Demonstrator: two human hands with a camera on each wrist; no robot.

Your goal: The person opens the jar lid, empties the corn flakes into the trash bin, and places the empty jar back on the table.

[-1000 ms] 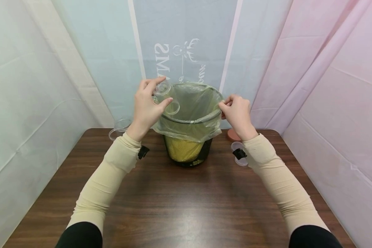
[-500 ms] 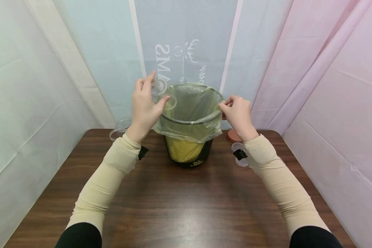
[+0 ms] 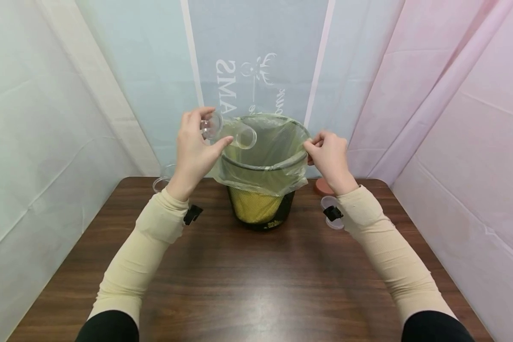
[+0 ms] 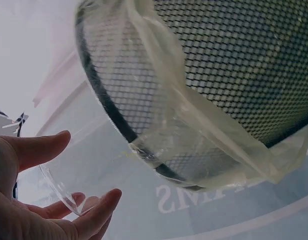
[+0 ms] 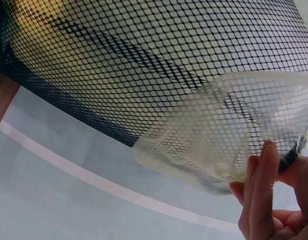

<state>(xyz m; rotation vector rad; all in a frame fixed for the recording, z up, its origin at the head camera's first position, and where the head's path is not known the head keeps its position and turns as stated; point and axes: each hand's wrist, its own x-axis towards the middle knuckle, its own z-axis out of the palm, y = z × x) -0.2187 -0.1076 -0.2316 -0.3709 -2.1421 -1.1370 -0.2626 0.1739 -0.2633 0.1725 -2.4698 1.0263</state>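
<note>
A black mesh waste bin (image 3: 261,204), lined with a pale yellow-green bin bag (image 3: 278,178), stands at the table's back. The bag is folded over the rim. At the bin's left, my left hand (image 3: 196,142) holds a clear plastic cup (image 3: 245,137) between thumb and fingers, tilted sideways, its round end over the rim. In the left wrist view only a curved clear edge of the cup (image 4: 61,192) shows. My right hand (image 3: 328,154) pinches the bag and rim on the right side; in the right wrist view the fingers (image 5: 264,185) press the bag against the mesh.
Behind my left wrist, another clear round plastic item (image 3: 161,184) sits at the table's back left. At the right, a reddish-brown disc (image 3: 323,186) and a clear plastic item (image 3: 335,223) lie partly behind my right wrist. Fabric curtains (image 3: 256,38) enclose the table's back and sides.
My left hand first shifted left and turned, then drew a little further left and down; the cup now lies more sideways, one end further right over the bin. My right hand keeps its hold.
</note>
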